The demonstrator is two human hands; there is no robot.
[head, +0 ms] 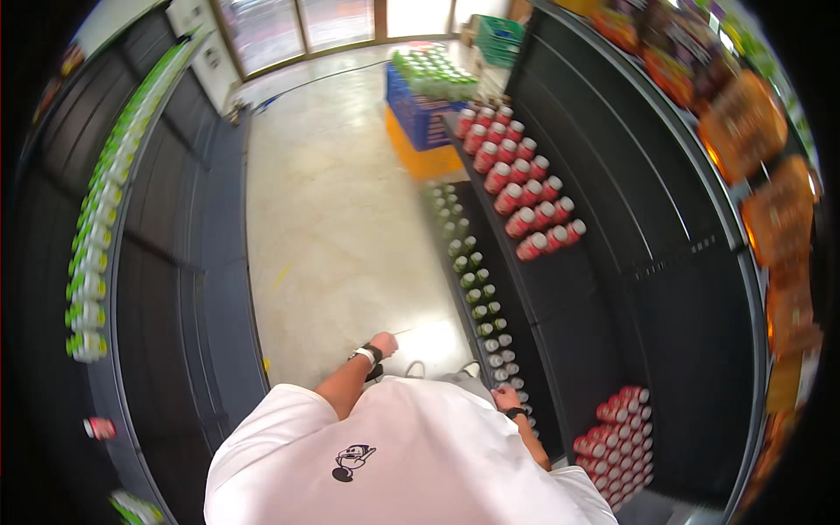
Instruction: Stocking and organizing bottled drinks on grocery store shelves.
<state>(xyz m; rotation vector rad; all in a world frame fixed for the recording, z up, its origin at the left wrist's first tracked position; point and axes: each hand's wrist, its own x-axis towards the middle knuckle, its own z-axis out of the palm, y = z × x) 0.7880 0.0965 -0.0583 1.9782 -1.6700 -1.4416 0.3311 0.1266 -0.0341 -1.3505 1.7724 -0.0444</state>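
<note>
My left hand [385,344] hangs over the pale floor in front of my body, with a dark and white band at its wrist. Its fingers look loosely curled, their tips are hidden, and nothing shows in it. Beside the low shelf on the right is my right hand [505,396], with a black wristband. It is nearest to silver-capped bottles [497,360]; whether it touches any is unclear. Green bottles [477,293] continue that low row. Above them, on a black shelf [558,315], stand red bottles with white caps [520,189] and a block of red cans [620,443].
Shelving on the left holds a long row of green-and-white bottles [98,236] and one red can [100,428]. A blue crate [410,105] topped with bottles stands on a yellow one [420,154]. Green baskets [499,39] are near the glass doors [262,33]. Orange packages [777,203] line the upper right.
</note>
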